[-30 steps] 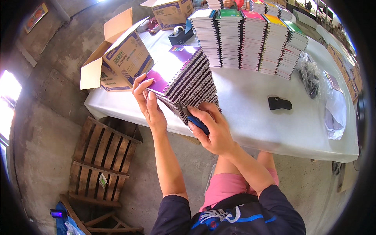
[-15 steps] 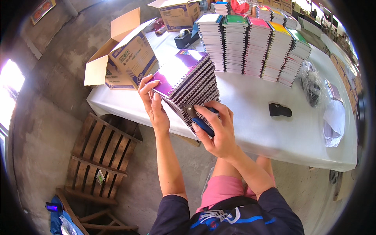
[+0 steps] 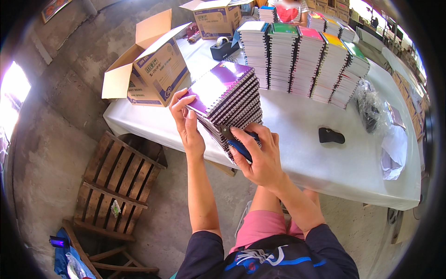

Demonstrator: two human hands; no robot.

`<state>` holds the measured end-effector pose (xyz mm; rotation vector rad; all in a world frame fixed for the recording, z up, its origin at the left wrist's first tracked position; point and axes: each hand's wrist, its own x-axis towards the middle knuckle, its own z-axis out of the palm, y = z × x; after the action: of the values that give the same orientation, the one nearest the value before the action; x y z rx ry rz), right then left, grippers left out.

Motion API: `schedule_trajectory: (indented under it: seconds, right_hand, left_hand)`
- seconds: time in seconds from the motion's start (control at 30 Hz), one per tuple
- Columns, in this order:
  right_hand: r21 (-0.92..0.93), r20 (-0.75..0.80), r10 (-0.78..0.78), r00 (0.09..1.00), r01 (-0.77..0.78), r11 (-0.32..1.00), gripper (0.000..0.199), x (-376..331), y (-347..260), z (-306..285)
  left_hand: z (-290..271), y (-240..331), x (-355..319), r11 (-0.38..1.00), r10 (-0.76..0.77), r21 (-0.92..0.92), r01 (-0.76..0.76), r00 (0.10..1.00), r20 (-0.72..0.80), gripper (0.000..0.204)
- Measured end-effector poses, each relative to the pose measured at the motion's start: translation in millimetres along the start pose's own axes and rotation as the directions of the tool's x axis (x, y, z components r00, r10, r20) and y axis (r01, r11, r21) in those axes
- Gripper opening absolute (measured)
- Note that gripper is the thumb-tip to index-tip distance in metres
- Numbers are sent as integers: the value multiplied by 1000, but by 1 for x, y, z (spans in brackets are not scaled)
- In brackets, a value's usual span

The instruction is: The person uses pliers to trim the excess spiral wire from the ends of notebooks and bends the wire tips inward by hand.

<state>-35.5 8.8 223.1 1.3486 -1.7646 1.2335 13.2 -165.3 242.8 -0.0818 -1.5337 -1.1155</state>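
A stack of purple spiral notebooks [image 3: 222, 83] stands at the near edge of the table, its coil bindings facing right and toward me. My left hand [image 3: 189, 128] grips the stack's left corner, fingertips on the top cover and thumb along the side. In my right hand [image 3: 264, 158] are pliers with blue handles [image 3: 240, 149]. Their dark jaws [image 3: 226, 132] meet the coil ends at the stack's near corner, partway down. What lies between the jaws is too small to make out.
An open cardboard box [image 3: 160, 74] stands left, another box [image 3: 217, 21] behind. A tape dispenser [image 3: 224, 49] sits beyond the stack. Tall notebook piles [image 3: 282, 58] line the back. A black object [image 3: 331, 135] and clear plastic wrap [image 3: 369, 104] lie right. A person [image 3: 290, 11] is across the table.
The pliers' handles look closer together as my right hand squeezes them. My left hand keeps its place on the stack. The whole view has shifted slightly.
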Motion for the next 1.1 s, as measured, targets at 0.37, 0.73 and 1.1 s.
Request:
schedule_trajectory:
  seconds: [0.37, 0.73, 1.1]
  right_hand:
    - [556, 806, 290, 516, -828, -72, 29, 15, -12, -26]
    - [3, -40, 34, 999, -33, 999, 39, 13, -10, -10]
    - [22, -5, 1, 1000, -1, 1000, 39, 12, -6, -2]
  left_hand:
    - [0, -3, -2, 1000, -2, -8, 1, 1000, -22, 29]
    - [-2, 3, 0, 998, -54, -21, 54, 998, 8, 30]
    - [0, 5, 0, 998, -61, -15, 61, 998, 3, 30]
